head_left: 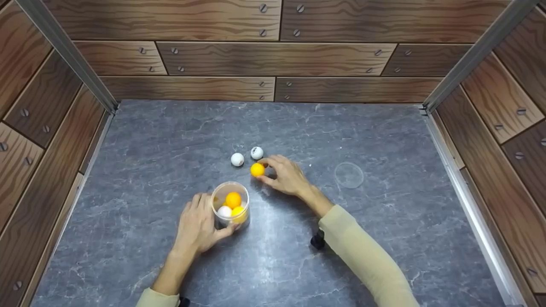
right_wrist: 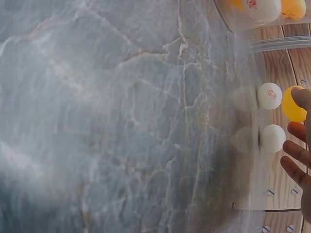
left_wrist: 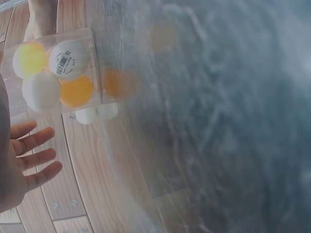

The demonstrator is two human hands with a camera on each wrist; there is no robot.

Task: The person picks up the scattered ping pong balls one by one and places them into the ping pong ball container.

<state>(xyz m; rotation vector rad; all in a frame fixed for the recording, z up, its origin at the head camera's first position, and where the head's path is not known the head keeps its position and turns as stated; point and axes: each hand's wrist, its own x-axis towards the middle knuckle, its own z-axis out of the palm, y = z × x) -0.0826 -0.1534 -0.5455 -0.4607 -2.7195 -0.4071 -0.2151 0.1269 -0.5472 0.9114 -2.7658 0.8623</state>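
My left hand holds a clear plastic cup from the left, thumb across its near side and fingers along its left wall. Inside the cup lie several orange and white table tennis balls, among them an orange ball on top and a white ball. Just beyond the cup, my right hand pinches another orange table tennis ball between thumb and fingers, raised above the table in the right wrist view. Two white table tennis balls rest near that hand's fingertips.
A clear round lid lies flat on the grey marbled table, to the right of my right hand. Wood-patterned walls enclose the back and both sides, with metal rails along the corners and edges.
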